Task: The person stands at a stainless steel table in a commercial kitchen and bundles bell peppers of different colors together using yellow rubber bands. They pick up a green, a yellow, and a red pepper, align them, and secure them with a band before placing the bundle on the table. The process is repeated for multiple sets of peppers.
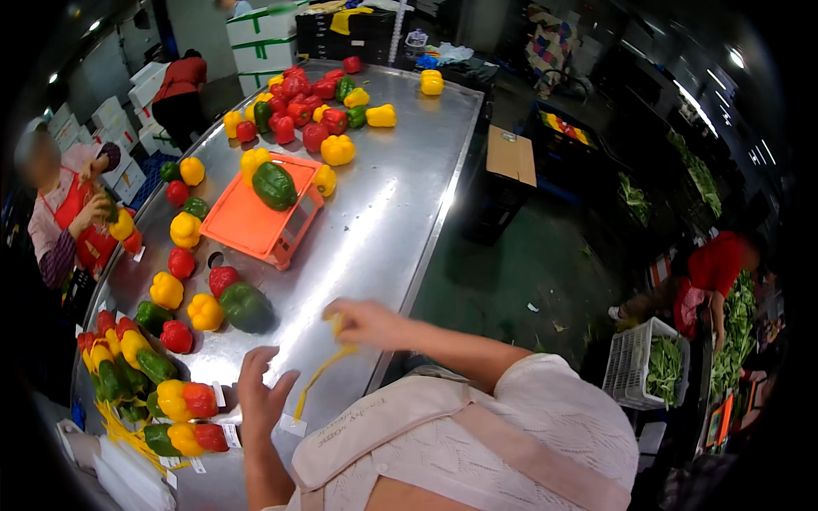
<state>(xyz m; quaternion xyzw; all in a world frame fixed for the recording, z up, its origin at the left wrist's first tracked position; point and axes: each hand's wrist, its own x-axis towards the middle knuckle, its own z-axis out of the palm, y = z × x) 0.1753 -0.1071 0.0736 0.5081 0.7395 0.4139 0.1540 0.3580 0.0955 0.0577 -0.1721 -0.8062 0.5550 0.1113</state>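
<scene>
My right hand [367,324] is above the steel table [396,211], its fingers closed on a yellow mesh net [317,378] that hangs down to a small white tag [293,425]. My left hand [261,383], fingers apart and holding nothing, is over the table left of the net. Nearest beyond it lies a large green bell pepper [246,308], with a red one [223,280] touching or close to it. Left of my left hand lie tagged rows of green, yellow and red peppers [184,438], beside a bundle of yellow nets [125,434].
An orange scale [246,217] carries a green and a yellow pepper. Loose peppers [299,114] are heaped at the far end. Across the table a person [77,204] in a red apron holds peppers. A white crate [639,367] of greens stands right, near another person [716,268].
</scene>
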